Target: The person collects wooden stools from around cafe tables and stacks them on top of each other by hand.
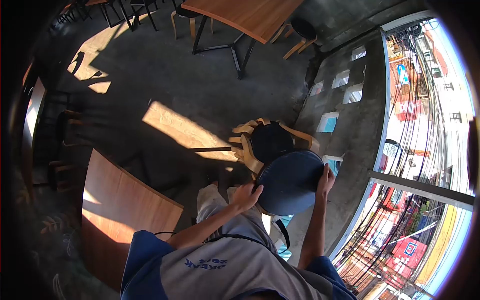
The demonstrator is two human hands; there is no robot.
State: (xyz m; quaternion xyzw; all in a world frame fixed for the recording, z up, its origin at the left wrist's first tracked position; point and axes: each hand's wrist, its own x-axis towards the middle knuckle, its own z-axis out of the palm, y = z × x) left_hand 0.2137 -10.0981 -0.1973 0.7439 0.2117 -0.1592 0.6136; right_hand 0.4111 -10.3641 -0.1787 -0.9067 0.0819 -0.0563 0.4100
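Note:
A stool with a round, dark blue padded seat point(291, 183) is held up in front of my body. My left hand point(246, 196) grips the left edge of the seat, its thumb near the top face. On the right edge, my right hand point(325, 181) has its fingers wrapped round the rim. Just beyond the held seat stands another stool with a black round top point(270, 142) and light bent-wood legs, close to the wall. The held seat overlaps part of it in view. The held stool's underside is mostly hidden.
A wooden table point(125, 205) stands at my left, another point(245, 15) at the far side. Beyond it is a black-topped stool point(303, 29). A concrete wall point(360, 120) with square holes and a large window run along the right. Sunlit patches mark the floor point(185, 90).

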